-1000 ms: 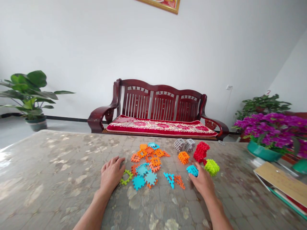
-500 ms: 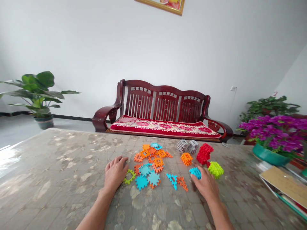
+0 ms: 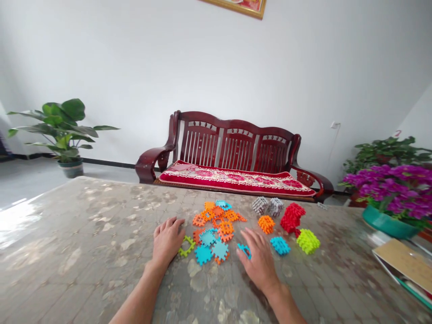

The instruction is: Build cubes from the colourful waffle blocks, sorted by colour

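Flat plastic interlocking pieces in orange and blue (image 3: 216,220) lie scattered on the patterned table (image 3: 84,243). My left hand (image 3: 168,240) rests flat and open beside a green square frame piece (image 3: 186,246). My right hand (image 3: 258,258) lies open over a blue triangle piece (image 3: 244,249), fingers spread, covering most of it. To the right sit built cubes: blue (image 3: 280,245), lime green (image 3: 308,241), orange (image 3: 266,223), red (image 3: 292,217) and two grey (image 3: 267,206).
A teal pot of purple flowers (image 3: 391,198) and a brown envelope on books (image 3: 405,263) stand at the table's right edge. Beyond the table are a red wooden bench (image 3: 232,157) and a potted green plant (image 3: 64,130).
My right hand let go of the blue cube, which now sits on the table, and moved left onto the blue triangle piece. My left hand has barely moved.
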Action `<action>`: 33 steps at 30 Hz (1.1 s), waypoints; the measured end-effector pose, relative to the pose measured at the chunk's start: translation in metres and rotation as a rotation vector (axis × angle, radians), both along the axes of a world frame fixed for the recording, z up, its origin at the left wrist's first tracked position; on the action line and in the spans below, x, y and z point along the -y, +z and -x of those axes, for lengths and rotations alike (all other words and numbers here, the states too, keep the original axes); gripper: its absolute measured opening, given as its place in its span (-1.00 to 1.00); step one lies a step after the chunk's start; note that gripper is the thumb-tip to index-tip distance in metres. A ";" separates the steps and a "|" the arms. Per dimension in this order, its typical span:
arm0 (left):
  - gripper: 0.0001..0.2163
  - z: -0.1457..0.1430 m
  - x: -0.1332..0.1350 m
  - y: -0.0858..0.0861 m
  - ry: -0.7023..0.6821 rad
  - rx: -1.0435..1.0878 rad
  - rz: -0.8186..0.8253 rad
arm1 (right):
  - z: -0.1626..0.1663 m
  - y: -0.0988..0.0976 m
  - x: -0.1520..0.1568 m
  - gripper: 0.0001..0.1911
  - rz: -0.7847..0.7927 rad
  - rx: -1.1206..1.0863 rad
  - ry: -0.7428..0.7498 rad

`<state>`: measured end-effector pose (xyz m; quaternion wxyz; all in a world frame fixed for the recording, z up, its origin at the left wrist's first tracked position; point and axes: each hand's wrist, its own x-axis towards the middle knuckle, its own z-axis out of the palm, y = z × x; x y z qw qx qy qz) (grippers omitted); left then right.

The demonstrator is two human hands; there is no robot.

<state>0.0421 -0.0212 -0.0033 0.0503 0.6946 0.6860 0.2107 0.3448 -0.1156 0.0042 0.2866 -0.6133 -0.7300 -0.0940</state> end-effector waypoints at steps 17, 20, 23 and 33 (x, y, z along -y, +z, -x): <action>-0.64 -0.001 0.001 0.001 0.017 -0.004 0.006 | 0.030 -0.008 -0.026 -0.59 0.167 0.009 -0.163; -0.64 -0.001 0.001 0.000 0.016 0.006 0.000 | 0.038 -0.002 -0.024 -0.58 0.129 -0.010 -0.025; -0.64 -0.001 0.001 0.000 0.014 0.014 -0.004 | 0.047 0.002 -0.023 -0.60 0.137 -0.003 0.088; -0.64 -0.001 0.001 0.001 0.017 0.009 0.006 | 0.033 -0.013 -0.025 -0.63 0.108 0.080 -0.157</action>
